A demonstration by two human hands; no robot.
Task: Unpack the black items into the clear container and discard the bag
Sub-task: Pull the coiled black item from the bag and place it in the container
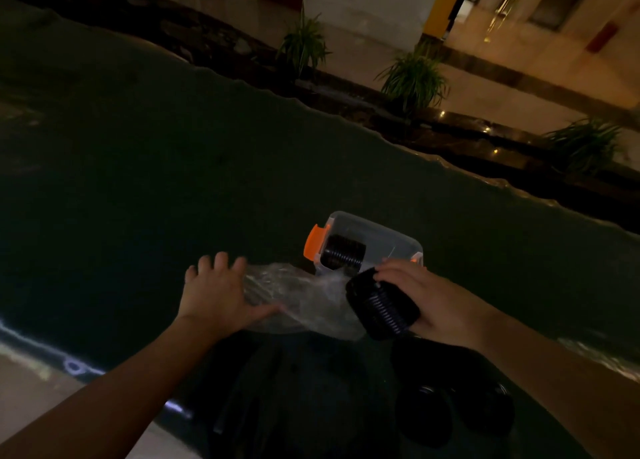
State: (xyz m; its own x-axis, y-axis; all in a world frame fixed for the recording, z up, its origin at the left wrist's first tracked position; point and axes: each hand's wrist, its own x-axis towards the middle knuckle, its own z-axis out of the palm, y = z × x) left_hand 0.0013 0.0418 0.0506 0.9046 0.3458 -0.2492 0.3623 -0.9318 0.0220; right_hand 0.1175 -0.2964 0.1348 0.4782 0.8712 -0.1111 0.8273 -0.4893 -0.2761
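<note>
A clear container [388,242] with orange latches stands on the dark table, and one ribbed stack of black items [343,252] lies inside it. My right hand [426,299] grips a second stack of black items [382,308] just in front of the container. A crumpled clear plastic bag [304,299] lies flat between my hands. My left hand [218,292] rests on the bag's left end, fingers spread, pressing it to the table.
The dark table [173,181] runs far to the left and back, with its far edge crossing diagonally. More dark round objects [426,413] lie near the front edge. Potted plants [412,77] and a lit tiled floor lie beyond the table.
</note>
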